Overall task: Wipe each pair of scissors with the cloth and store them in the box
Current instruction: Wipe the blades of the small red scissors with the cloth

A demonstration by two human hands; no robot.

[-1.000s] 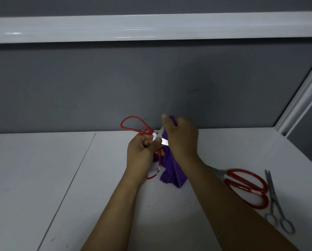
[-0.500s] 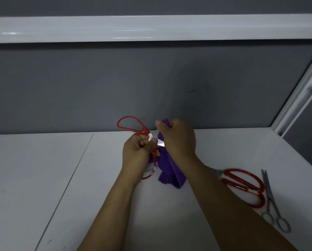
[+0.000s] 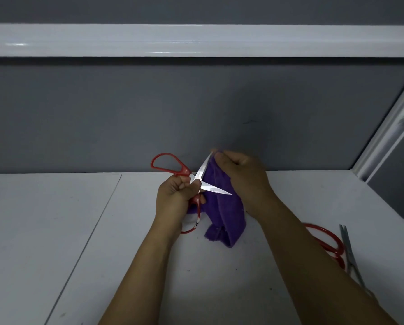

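We look down on a white table (image 3: 55, 231) that runs back to a grey wall (image 3: 126, 113), with a white beam (image 3: 196, 41) crossing above it and a white frame post (image 3: 384, 127) slanting up at the right edge. Both our forearms reach in over the table, and the hands meet above its far middle. From our right hand (image 3: 241, 174) hangs the purple cloth (image 3: 222, 207), its fingers bunched and pinching the top of the fabric; the lower end droops to the tabletop, though we cannot tell whether it touches. Our left hand (image 3: 175, 198) is curled tight round the red-handled scissors (image 3: 202, 171) near the pivot, one handle loop rising above the fist and the other showing below it. The blades stand spread apart: one points up to the right fingertips, where the cloth meets its tip, and the other points right across the front of the cloth. On the table at the right, partly hidden by our right forearm, lie a second red pair (image 3: 330, 240) and, just beside it, a slim silver pair (image 3: 348, 252).
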